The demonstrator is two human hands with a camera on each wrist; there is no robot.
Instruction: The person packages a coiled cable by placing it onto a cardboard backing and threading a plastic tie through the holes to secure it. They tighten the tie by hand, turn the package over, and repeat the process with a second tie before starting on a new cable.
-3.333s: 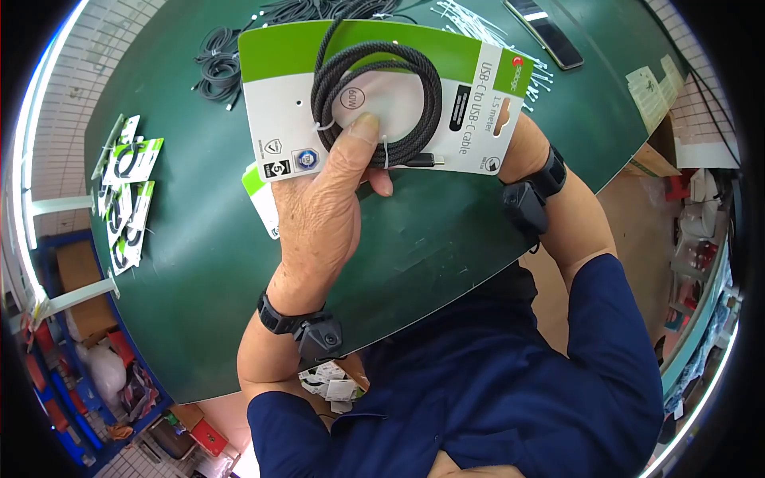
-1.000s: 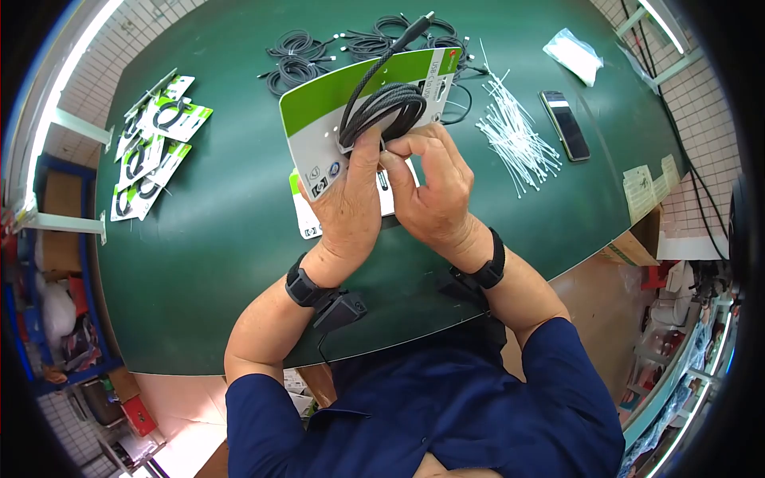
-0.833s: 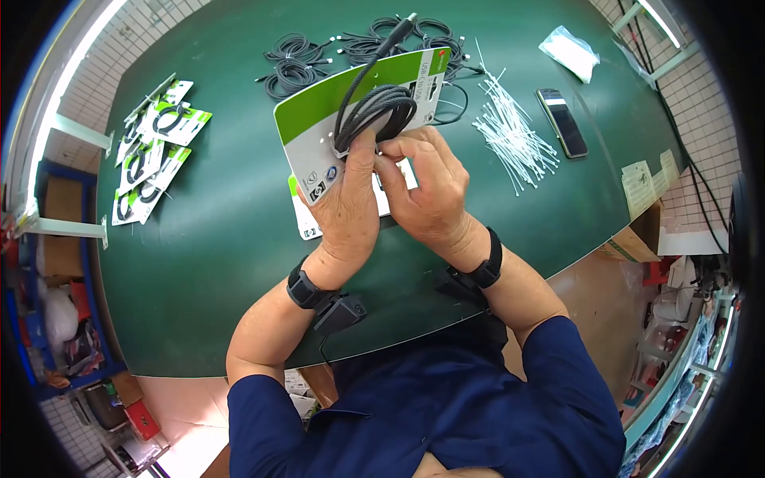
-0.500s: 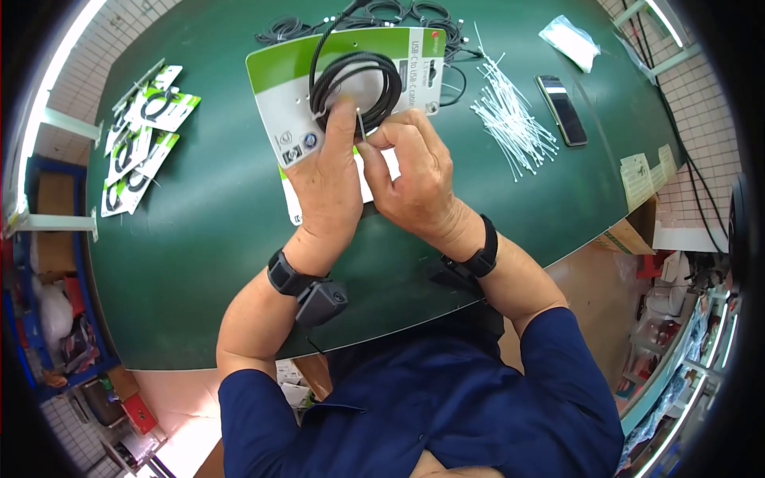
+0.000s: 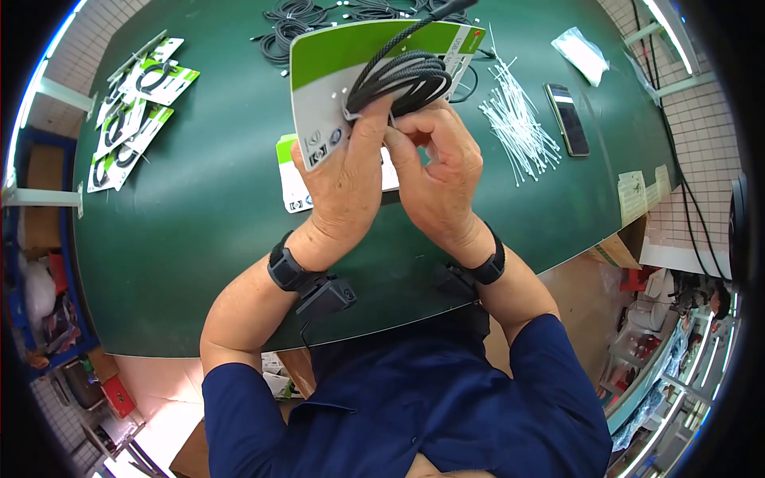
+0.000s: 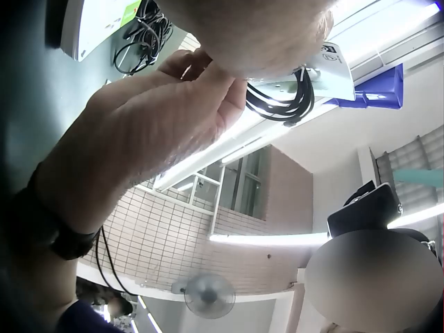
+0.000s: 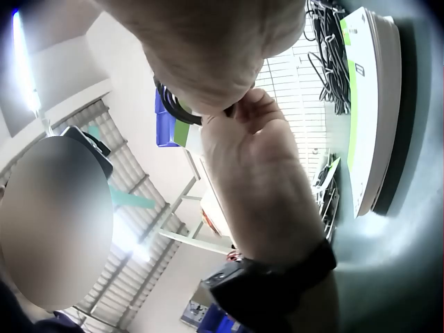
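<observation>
My left hand (image 5: 347,183) grips a green-and-white cable packaging card (image 5: 325,76) from its lower edge, thumb in front against the coil. A black braided USB-C cable (image 5: 406,80) lies coiled on the card's face, one end sticking up past the top edge. With thumb and index finger, my right hand (image 5: 438,171) pinches a thin white zip tie (image 5: 391,121) at the coil's lower side; most of the tie is hidden by the fingers. Beneath the hands, a stack of cards (image 5: 292,179) lies on the table, its thickness visible in the right wrist view.
Loose white zip ties (image 5: 518,127) lie spread to the right, beside a phone (image 5: 566,119) and a plastic bag (image 5: 580,56). Several coiled cables (image 5: 291,36) lie at the back of the green table (image 5: 199,263). Carded cables (image 5: 131,111) are piled at the left.
The right hand has come from behind the card's right side to the front and pinches the zip tie at the coil. The card has tilted, most recently back away from facing the head camera.
</observation>
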